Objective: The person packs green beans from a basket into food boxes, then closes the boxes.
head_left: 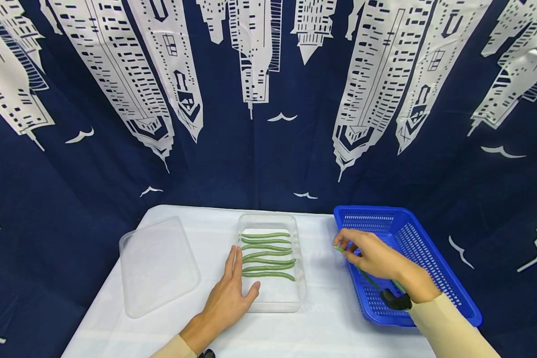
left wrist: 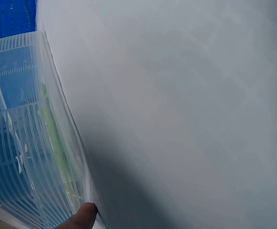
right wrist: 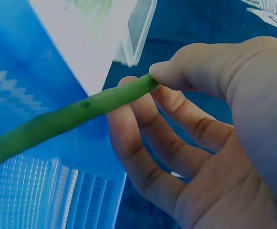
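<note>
Pinching a green bean (right wrist: 71, 115) close to one end, your right hand (head_left: 373, 254) stood to the right of the clear container (head_left: 273, 307), thumb set against bent fingers; the bean's long axis slanted from its tip, the part nearest the container, back toward your own side, whereas the row of green beans (head_left: 268, 253) inside the container ran crosswise, so that the two directions did not agree; your left hand (head_left: 227, 296) was the nearer to that row, its fingers straight and thumb spread, nothing visibly gripped, lying along the container's left wall, which a fingertip appeared to touch; between held bean and row rose the container's right wall, the obstacle on that line; the blue basket (head_left: 371, 209) sat right of the container, beneath your right hand; the clear lid (head_left: 161, 268) lay apart, left of the container; a dark printed cloth (head_left: 255, 154) hung beyond its far end.
</note>
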### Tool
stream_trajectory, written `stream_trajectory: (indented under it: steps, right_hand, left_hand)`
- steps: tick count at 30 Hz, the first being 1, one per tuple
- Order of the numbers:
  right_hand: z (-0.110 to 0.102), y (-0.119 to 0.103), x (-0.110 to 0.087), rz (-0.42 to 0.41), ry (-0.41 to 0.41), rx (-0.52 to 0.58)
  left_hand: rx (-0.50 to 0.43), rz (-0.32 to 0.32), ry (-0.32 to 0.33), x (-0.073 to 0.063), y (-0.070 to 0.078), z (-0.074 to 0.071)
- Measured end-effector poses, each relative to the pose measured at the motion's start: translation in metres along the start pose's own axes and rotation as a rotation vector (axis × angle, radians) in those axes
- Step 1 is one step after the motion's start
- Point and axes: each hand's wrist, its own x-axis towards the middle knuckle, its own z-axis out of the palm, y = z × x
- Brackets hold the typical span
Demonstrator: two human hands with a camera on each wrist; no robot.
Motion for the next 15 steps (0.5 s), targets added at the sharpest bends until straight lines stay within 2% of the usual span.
stream_trajectory:
  steps: [15]
  right_hand:
    - [0.027, -0.037, 0.043, -0.099, -0.044, 0.019]
  left_hand:
    - [0.006, 0.004, 0.007, 0.001, -0.001, 0.001]
